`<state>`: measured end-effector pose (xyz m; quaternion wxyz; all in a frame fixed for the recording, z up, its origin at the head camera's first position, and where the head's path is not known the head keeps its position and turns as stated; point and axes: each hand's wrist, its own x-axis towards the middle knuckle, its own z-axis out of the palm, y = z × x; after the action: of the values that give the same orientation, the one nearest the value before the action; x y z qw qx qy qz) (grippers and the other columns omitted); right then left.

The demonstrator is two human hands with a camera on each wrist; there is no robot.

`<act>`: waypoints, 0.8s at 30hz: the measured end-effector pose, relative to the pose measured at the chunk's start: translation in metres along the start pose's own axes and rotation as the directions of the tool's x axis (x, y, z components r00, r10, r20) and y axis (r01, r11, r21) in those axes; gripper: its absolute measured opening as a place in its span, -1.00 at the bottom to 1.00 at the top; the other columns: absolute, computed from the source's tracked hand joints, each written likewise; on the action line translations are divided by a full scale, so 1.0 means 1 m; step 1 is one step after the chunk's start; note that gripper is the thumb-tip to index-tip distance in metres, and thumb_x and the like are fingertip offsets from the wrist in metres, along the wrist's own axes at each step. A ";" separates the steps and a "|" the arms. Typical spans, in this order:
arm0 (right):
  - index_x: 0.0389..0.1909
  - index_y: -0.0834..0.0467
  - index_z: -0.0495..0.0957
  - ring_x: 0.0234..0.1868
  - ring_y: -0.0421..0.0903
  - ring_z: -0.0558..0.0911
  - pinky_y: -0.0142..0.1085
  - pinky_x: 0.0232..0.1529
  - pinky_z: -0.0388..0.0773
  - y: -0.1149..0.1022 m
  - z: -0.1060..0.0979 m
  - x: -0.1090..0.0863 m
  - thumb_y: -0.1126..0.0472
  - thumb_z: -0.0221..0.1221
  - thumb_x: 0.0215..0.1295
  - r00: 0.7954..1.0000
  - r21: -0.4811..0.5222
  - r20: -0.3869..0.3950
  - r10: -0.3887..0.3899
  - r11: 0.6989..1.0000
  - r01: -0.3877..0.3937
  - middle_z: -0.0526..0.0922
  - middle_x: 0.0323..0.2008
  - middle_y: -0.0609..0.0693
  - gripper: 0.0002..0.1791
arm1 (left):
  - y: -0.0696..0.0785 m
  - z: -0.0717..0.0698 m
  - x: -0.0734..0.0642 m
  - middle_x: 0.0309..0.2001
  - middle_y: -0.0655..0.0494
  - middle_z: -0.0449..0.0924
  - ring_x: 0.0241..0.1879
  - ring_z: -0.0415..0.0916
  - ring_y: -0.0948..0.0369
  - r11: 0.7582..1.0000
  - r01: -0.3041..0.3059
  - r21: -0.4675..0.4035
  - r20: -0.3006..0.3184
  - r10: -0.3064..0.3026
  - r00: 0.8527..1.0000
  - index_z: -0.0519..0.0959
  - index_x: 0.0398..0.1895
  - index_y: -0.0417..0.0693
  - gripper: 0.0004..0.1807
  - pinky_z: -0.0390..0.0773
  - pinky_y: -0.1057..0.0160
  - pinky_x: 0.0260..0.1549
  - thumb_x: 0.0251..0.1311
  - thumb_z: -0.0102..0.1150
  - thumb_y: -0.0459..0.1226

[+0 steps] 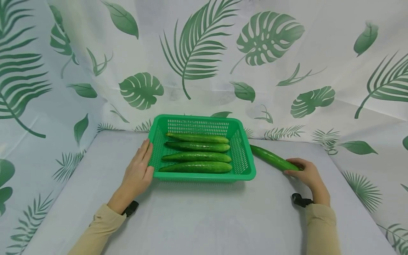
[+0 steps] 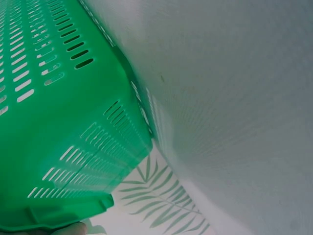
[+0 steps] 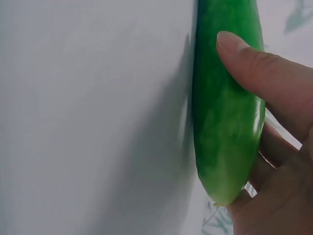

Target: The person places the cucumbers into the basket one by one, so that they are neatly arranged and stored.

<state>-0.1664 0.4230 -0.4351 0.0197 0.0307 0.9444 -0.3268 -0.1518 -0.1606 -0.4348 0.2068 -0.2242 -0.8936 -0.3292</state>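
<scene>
A green plastic basket [image 1: 204,175] stands on the table, with several cucumbers [image 1: 196,167] lying side by side in it. My left hand [image 1: 138,171] rests against the basket's left rim, fingers fairly straight; in the left wrist view only a fingertip shows under the rim of the basket [image 2: 73,127]. To the right of the basket, my right hand [image 1: 306,173] grips one end of a single cucumber [image 1: 271,157]. The right wrist view shows the thumb across the cucumber [image 3: 227,122] and the other fingers behind it. Its far end reaches close to the basket's right side.
The white tabletop [image 1: 216,216] spreads in front of the basket. Behind and at both sides hangs a white cloth [image 1: 204,88] printed with green leaves. A black wrist camera [image 1: 299,200] sits at the right wrist, another at the left.
</scene>
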 end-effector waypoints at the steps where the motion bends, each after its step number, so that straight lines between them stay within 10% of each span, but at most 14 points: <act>1: 0.28 0.34 0.44 0.17 0.30 0.42 0.12 0.05 0.43 0.003 0.000 -0.002 0.06 0.37 0.22 1.000 0.018 -0.011 0.013 1.000 -0.013 0.41 0.25 0.43 -0.31 | 0.000 0.000 0.000 0.52 -0.31 -0.03 0.50 -0.05 -0.18 1.000 0.000 -0.001 0.001 0.000 1.000 0.11 0.46 -0.47 -0.29 -0.01 -0.03 0.45 0.16 -0.23 -0.48; 7: 0.32 0.32 0.41 0.13 0.02 0.38 -0.29 -0.05 0.38 0.017 -0.001 -0.012 0.00 0.38 0.20 0.997 0.114 -0.036 0.067 0.992 -0.062 0.39 0.29 0.32 -0.24 | -0.002 0.000 0.000 0.52 -0.31 -0.03 0.50 -0.05 -0.18 1.000 0.001 0.002 -0.001 -0.001 1.000 0.10 0.47 -0.47 -0.29 0.01 -0.07 0.44 0.17 -0.24 -0.48; 14: 0.39 0.24 0.36 0.23 0.08 0.30 -0.05 0.13 0.32 0.030 0.005 -0.017 -0.06 0.38 0.18 0.988 0.220 -0.025 0.154 0.965 -0.145 0.28 0.38 0.29 -0.17 | -0.003 0.001 -0.001 0.52 -0.30 -0.03 0.50 -0.05 -0.18 1.000 -0.003 0.001 0.000 0.003 1.000 0.10 0.47 -0.46 -0.29 0.01 -0.07 0.44 0.17 -0.24 -0.48; 24: 0.40 0.14 0.39 0.20 -0.02 0.28 -0.23 0.03 0.28 0.033 0.009 -0.018 -0.07 0.36 0.20 0.985 0.279 -0.035 0.168 0.948 -0.152 0.26 0.36 0.20 -0.21 | -0.002 0.001 0.000 0.52 -0.30 -0.03 0.50 -0.05 -0.18 1.000 -0.001 0.001 -0.004 0.001 1.000 0.11 0.47 -0.46 -0.30 0.00 -0.05 0.45 0.17 -0.24 -0.47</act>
<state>-0.1459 0.4432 -0.4614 0.0143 0.1189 0.8842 -0.4515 -0.1531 -0.1616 -0.4370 0.2089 -0.2240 -0.8932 -0.3292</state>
